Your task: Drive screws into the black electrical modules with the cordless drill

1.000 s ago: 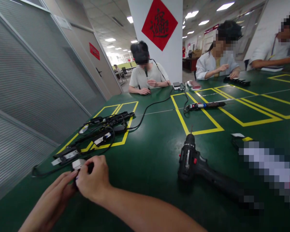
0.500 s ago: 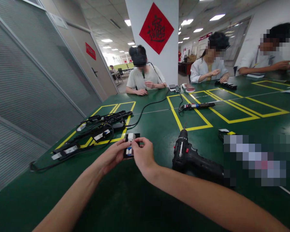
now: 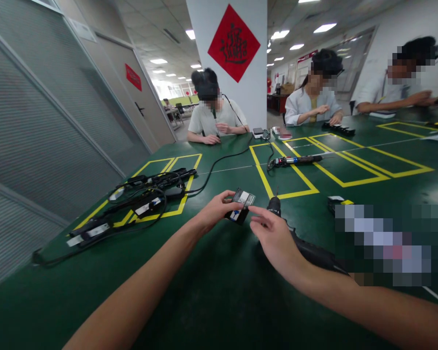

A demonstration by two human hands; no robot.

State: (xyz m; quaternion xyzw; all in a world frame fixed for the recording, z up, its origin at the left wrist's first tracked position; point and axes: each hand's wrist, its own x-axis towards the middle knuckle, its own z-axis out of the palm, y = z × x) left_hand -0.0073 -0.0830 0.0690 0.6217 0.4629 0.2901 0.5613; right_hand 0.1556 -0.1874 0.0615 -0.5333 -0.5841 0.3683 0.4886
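My left hand [image 3: 215, 212] grips a small black box [image 3: 238, 217] with white and blue patches on its face, holding it tilted above the table. The thumb lies across the front of the box. At its right side is my right hand [image 3: 277, 238], index finger stretched toward the box edge and the other fingers loosely bent; whether the fingertip touches I cannot tell. Nothing shows in the right hand. Partly hidden behind that hand and forearm lies a black cordless drill [image 3: 316, 253], its bit pointing away from me.
Black cabled devices with white labels [image 3: 148, 206] lie in a heap at left. A pen-like electric screwdriver [image 3: 295, 160] rests farther back, inside yellow tape outlines. A blurred-out item [image 3: 383, 238] lies at right. Several people sit across the green table [image 3: 190, 301].
Both hands and the black box have shifted right, and the box is now tilted. My right hand has come off the box's front to its right side, covering part of the drill.
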